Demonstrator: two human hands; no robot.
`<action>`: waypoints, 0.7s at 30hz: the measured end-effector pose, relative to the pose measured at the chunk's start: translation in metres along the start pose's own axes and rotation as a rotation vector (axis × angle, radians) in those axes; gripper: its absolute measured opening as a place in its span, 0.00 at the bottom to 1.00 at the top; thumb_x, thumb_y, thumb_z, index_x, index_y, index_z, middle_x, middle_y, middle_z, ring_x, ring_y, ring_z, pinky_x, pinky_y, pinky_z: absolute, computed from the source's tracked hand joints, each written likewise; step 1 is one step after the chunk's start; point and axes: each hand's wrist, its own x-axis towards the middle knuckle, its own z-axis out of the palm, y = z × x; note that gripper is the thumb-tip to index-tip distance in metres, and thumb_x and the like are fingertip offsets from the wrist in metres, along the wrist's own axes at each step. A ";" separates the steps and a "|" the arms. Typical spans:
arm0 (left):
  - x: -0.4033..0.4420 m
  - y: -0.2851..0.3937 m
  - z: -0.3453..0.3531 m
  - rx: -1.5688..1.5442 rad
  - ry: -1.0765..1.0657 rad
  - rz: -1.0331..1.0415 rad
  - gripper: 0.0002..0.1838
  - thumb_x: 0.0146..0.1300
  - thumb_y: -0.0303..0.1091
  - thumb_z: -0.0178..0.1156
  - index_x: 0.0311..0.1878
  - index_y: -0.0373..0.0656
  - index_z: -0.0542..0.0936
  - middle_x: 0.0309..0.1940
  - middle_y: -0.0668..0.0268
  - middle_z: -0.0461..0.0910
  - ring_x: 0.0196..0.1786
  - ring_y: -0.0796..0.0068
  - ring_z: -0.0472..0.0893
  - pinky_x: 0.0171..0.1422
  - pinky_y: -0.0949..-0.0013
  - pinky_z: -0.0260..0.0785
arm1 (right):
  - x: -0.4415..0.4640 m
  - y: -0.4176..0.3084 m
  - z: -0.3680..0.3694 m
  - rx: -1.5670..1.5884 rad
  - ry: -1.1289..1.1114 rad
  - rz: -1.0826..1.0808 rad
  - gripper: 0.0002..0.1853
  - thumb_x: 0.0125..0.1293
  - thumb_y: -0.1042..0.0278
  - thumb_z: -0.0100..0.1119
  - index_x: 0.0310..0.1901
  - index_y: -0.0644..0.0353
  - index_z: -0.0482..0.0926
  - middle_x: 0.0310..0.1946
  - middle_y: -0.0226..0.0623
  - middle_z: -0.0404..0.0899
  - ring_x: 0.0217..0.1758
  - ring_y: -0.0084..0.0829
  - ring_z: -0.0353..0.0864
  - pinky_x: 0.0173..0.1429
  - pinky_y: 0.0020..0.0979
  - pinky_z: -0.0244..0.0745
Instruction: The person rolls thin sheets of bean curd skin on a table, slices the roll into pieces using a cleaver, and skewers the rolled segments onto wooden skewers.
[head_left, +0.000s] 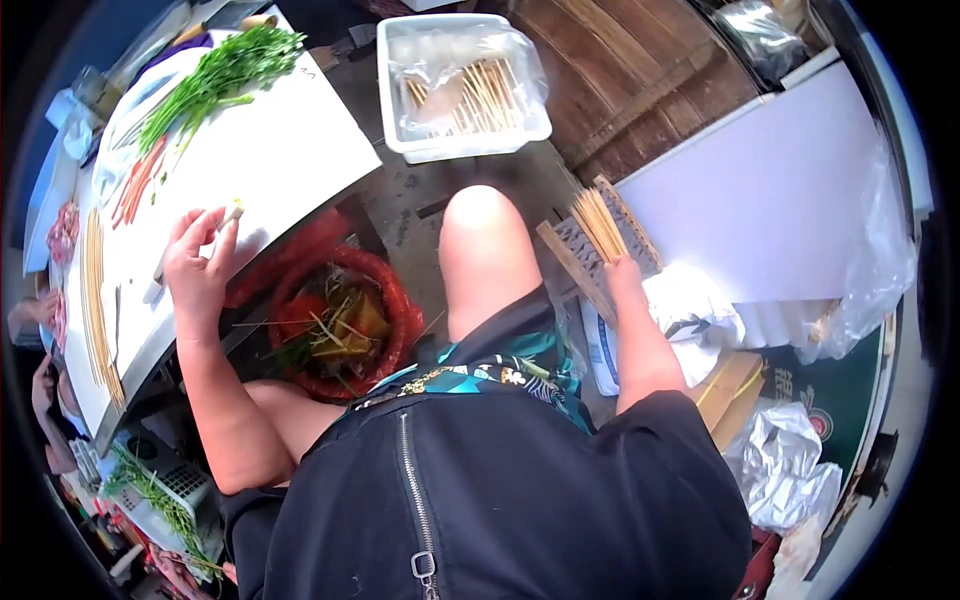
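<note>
Over the white table (320,140), my left hand (198,255) has its thumb and fingers pinched around a small pale piece (233,212) with a yellowish-green tip, whose kind I cannot make out. My right hand (625,275) grips the lower ends of a bundle of bamboo skewers (597,222), tips pointing away from me, above a small wooden stool (640,225) with a woven seat. Leafy green herbs (235,75) and thin red strips (138,182) lie on the table beyond my left hand. A row of long skewers (95,290) rests along its left side.
A white plastic tub (392,100) with a plastic bag and skewers stands ahead. Between the table and my legs is a red-lined basket (405,320) of scraps. At right are a white board (760,190), cardboard (730,395) and crumpled foil (790,470). Another person's hand (40,308) shows at far left.
</note>
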 end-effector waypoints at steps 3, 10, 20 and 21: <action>0.003 -0.004 0.005 -0.025 -0.112 -0.100 0.11 0.62 0.27 0.66 0.47 0.34 0.84 0.36 0.64 0.80 0.38 0.75 0.78 0.47 0.73 0.72 | -0.033 -0.033 -0.037 -0.115 -0.141 0.046 0.16 0.66 0.55 0.60 0.49 0.54 0.85 0.46 0.45 0.85 0.52 0.46 0.84 0.55 0.44 0.77; -0.004 -0.005 0.012 -0.087 -0.061 -0.254 0.09 0.62 0.29 0.67 0.43 0.36 0.85 0.34 0.65 0.82 0.38 0.77 0.80 0.46 0.74 0.73 | -0.023 -0.036 -0.032 -0.177 -0.187 0.032 0.13 0.68 0.63 0.54 0.44 0.61 0.84 0.48 0.53 0.81 0.56 0.52 0.80 0.61 0.47 0.73; -0.004 -0.005 0.013 -0.218 -0.012 -0.236 0.11 0.58 0.33 0.70 0.40 0.36 0.86 0.32 0.63 0.81 0.34 0.75 0.81 0.42 0.72 0.73 | 0.008 0.005 -0.006 0.014 0.197 -0.368 0.09 0.68 0.73 0.49 0.43 0.66 0.78 0.39 0.55 0.82 0.44 0.54 0.82 0.47 0.47 0.76; -0.005 -0.010 0.016 -0.247 0.015 -0.212 0.11 0.57 0.33 0.71 0.39 0.37 0.86 0.31 0.62 0.81 0.31 0.73 0.81 0.39 0.72 0.74 | 0.000 -0.025 -0.023 0.199 0.166 -0.327 0.08 0.70 0.71 0.50 0.44 0.65 0.76 0.38 0.51 0.81 0.42 0.46 0.82 0.47 0.42 0.76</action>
